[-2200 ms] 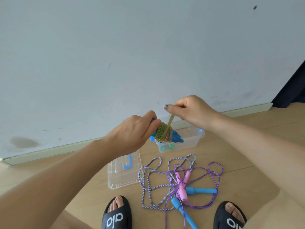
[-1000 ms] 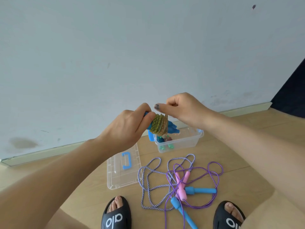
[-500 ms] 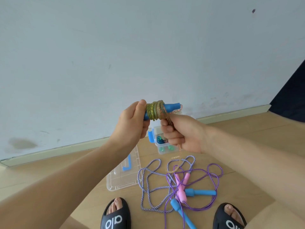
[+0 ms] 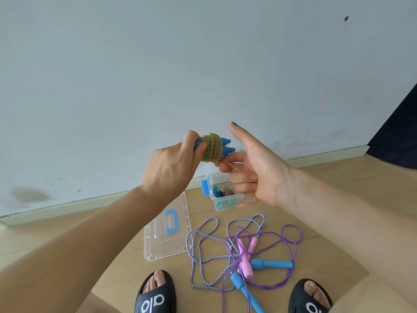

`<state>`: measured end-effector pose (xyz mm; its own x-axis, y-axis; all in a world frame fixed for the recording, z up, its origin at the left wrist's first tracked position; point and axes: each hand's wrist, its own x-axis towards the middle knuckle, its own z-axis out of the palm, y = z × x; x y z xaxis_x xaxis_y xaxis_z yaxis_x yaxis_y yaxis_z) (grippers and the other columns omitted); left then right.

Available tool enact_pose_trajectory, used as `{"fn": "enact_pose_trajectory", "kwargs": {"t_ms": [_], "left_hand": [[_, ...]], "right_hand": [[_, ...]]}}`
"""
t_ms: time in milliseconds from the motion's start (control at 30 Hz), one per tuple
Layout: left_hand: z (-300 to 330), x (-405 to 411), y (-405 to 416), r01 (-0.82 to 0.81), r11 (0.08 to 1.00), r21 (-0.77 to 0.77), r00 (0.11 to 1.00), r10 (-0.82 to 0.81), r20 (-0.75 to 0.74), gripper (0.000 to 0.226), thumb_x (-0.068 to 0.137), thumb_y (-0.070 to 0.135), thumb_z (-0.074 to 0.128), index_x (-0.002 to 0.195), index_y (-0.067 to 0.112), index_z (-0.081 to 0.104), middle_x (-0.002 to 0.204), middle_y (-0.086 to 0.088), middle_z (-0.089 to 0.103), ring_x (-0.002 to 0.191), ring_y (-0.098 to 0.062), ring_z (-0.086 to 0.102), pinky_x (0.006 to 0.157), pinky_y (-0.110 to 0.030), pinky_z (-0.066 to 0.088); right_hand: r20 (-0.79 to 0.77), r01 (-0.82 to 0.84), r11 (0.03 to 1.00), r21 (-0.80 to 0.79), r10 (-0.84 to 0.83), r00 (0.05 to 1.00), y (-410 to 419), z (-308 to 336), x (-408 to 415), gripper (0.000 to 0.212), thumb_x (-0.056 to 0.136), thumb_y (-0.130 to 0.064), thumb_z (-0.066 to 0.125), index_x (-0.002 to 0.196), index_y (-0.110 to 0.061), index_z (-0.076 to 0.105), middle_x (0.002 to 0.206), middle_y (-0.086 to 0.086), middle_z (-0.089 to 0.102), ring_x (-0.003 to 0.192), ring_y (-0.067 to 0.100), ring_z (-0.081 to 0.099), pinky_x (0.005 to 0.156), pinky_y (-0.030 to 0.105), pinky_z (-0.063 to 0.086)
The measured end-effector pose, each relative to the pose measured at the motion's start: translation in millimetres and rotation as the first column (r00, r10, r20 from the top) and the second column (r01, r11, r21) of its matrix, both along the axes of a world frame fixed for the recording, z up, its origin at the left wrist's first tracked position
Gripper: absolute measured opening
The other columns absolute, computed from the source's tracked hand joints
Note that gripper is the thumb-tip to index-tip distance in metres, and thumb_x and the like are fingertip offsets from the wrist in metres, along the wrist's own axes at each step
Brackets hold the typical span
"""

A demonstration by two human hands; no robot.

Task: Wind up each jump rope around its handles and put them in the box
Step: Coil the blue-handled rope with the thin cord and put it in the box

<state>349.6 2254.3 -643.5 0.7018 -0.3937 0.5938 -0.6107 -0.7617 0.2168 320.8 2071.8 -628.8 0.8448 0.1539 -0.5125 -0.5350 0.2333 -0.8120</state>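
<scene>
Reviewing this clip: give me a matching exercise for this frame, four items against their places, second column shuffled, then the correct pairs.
Items:
1. yellow-green rope bundle
2. clear lid
3. pink handles
4. clear box

Places:
A. flat on the floor, left of the loose ropes
B. by the wall, holding rope already
C. held up in the left hand
D. among the tangled ropes on the floor

Pairs: 1-C, 2-A, 3-D, 4-B

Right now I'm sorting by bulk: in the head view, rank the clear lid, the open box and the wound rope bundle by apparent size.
1. Clear lid, plainly largest.
2. Open box, partly hidden by the right hand.
3. Wound rope bundle, held by the left hand.
The bundle is nearer the camera, so ranks 2 and 3 are unsure.
</scene>
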Motion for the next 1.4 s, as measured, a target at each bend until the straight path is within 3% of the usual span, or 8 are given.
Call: {"fn": "enact_pose_trajectory", "kwargs": {"t_ms": [267, 433, 567, 700, 800, 933, 1133, 1400], "left_hand": [[-12, 7, 3, 0.178, 0.916, 0.361, 0.894, -0.304, 0.331, 0.019, 0.107, 0.027, 0.040, 0.100, 0.009, 0.043, 0.068, -0.006, 0.051, 0.051, -0.026, 0.043, 0.043, -0.035, 0.038], [-13, -13, 2, 0.145, 0.983, 0.112, 0.982, -0.129, -0.141, 0.034, 0.094, 0.056, 0.038, 0.104, 0.023, 0.039, 0.078, 0.004, 0.060, 0.062, -0.022, 0.055, 0.054, -0.036, 0.047], [-7, -17, -9, -0.050, 0.945, -0.323, 0.550, -0.244, -0.799, 0.060, 0.077, 0.074, 0.049, 0.108, 0.022, 0.049, 0.095, 0.001, 0.071, 0.092, -0.019, 0.067, 0.089, -0.044, 0.052], [4, -6, -2, 0.096, 0.907, -0.409, 0.258, -0.420, -0.870, 0.030, 0.084, 0.037, 0.071, 0.104, 0.018, 0.062, 0.094, -0.003, 0.072, 0.088, -0.022, 0.069, 0.086, -0.038, 0.054], [5, -8, 0, 0.160, 0.910, -0.381, 0.305, -0.413, -0.858, 0.005, 0.086, 0.024, 0.066, 0.086, 0.023, 0.061, 0.076, 0.002, 0.063, 0.071, -0.014, 0.061, 0.070, -0.032, 0.052], [3, -7, -5, 0.136, 0.961, -0.239, 0.563, -0.274, -0.780, 0.020, 0.078, 0.037, 0.064, 0.080, 0.020, 0.053, 0.065, 0.008, 0.058, 0.060, -0.011, 0.056, 0.058, -0.028, 0.047], [-1, -3, -4, 0.028, 0.982, -0.189, 0.633, -0.164, -0.756, 0.033, 0.083, 0.039, 0.067, 0.088, 0.010, 0.052, 0.068, 0.000, 0.059, 0.054, -0.010, 0.058, 0.054, -0.022, 0.046], [-14, 3, -6, -0.133, 0.989, -0.063, 0.704, 0.049, -0.709, 0.036, 0.081, 0.040, 0.066, 0.087, 0.010, 0.048, 0.077, -0.007, 0.064, 0.059, -0.022, 0.065, 0.055, -0.031, 0.053]], "right_hand": [[0.008, 0.080, 0.990, -0.114, -0.079, 0.997, -4, -7, 5, 0.040, 0.088, -0.056, 0.061, 0.075, -0.019, 0.052, 0.057, 0.000, 0.047, 0.041, 0.012, 0.019, 0.036, 0.022, 0.016], [0.179, 0.084, 0.948, -0.307, -0.029, 0.983, -11, -10, 9, 0.038, 0.091, -0.054, 0.056, 0.083, -0.017, 0.057, 0.065, 0.004, 0.052, 0.040, 0.011, 0.024, 0.042, 0.023, 0.020], [0.441, 0.112, 0.796, -0.594, 0.205, 0.874, -14, -15, 11, 0.046, 0.093, -0.052, 0.055, 0.074, -0.010, 0.061, 0.064, -0.001, 0.057, 0.044, 0.004, 0.042, 0.053, 0.023, 0.032], [0.516, 0.014, 0.754, -0.657, 0.436, 0.737, -4, -21, 1, 0.037, 0.094, -0.045, 0.061, 0.075, -0.014, 0.057, 0.065, -0.010, 0.054, 0.063, 0.004, 0.049, 0.061, 0.019, 0.039], [0.495, -0.073, 0.764, -0.641, 0.485, 0.721, -1, -22, -2, 0.035, 0.096, -0.044, 0.060, 0.084, -0.011, 0.061, 0.071, -0.007, 0.056, 0.068, 0.006, 0.052, 0.065, 0.018, 0.041], [0.463, -0.073, 0.799, -0.597, 0.418, 0.782, 0, -20, -4, 0.030, 0.093, -0.050, 0.060, 0.101, -0.022, 0.061, 0.094, 0.001, 0.071, 0.091, 0.017, 0.067, 0.084, 0.036, 0.053], [0.385, -0.078, 0.829, -0.554, 0.339, 0.858, -5, -22, -5, 0.031, 0.096, -0.043, 0.058, 0.111, -0.018, 0.048, 0.069, -0.007, 0.063, 0.055, 0.005, 0.049, 0.056, 0.023, 0.040], [0.514, 0.254, 0.449, -0.857, 0.699, 0.498, 4, -24, -24, 0.005, 0.097, -0.016, 0.049, 0.092, -0.017, 0.047, 0.060, 0.001, 0.056, 0.054, 0.023, 0.047, 0.052, 0.034, 0.035]]}}
